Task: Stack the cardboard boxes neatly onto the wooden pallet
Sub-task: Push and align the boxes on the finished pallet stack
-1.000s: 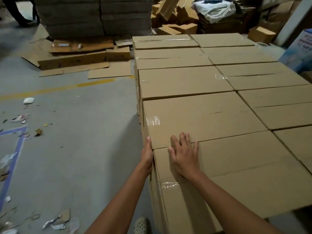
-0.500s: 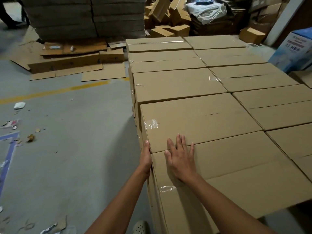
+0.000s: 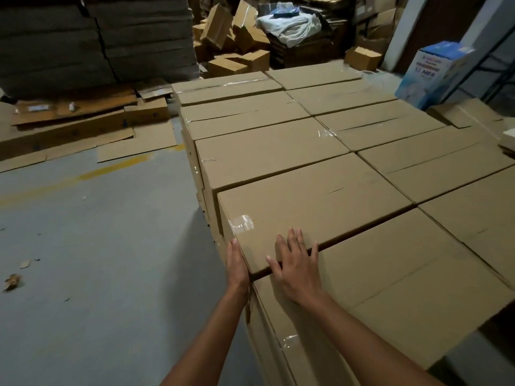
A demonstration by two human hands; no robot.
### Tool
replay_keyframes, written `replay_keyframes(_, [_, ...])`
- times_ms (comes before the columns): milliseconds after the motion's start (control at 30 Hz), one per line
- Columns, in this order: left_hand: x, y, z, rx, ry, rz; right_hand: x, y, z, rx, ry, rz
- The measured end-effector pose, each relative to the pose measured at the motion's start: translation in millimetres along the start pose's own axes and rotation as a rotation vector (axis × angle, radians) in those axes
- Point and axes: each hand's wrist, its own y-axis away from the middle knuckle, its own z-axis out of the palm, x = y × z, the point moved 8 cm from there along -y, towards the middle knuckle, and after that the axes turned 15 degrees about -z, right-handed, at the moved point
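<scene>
A stack of sealed brown cardboard boxes fills the right half of the view, two columns wide and several rows deep. My right hand (image 3: 296, 270) lies flat with spread fingers across the seam between the nearest box (image 3: 390, 296) and the second box (image 3: 312, 207). My left hand (image 3: 236, 264) presses with straight fingers against the left side of the stack at that same seam. The second box sits slightly higher than the nearest one and overhangs its edge. The pallet is hidden under the boxes.
Grey concrete floor (image 3: 97, 260) with a yellow line lies to the left. Flattened cardboard sheets (image 3: 83, 129) and tall stacks of flat cardboard (image 3: 97, 40) stand at the back left. Loose small boxes (image 3: 237, 45) pile up behind; a blue and white carton (image 3: 434, 73) stands at the right.
The camera has tilted and shifted, moving the stack rightward in view. Both hands stay at the same seam; the right hand's fingers have spread a little.
</scene>
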Motion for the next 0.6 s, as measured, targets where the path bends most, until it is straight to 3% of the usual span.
replay_keyframes(600, [40, 19, -31, 0.021, -0.241, 0.074, -12, 23, -8, 0.019, -0.017, 0.229])
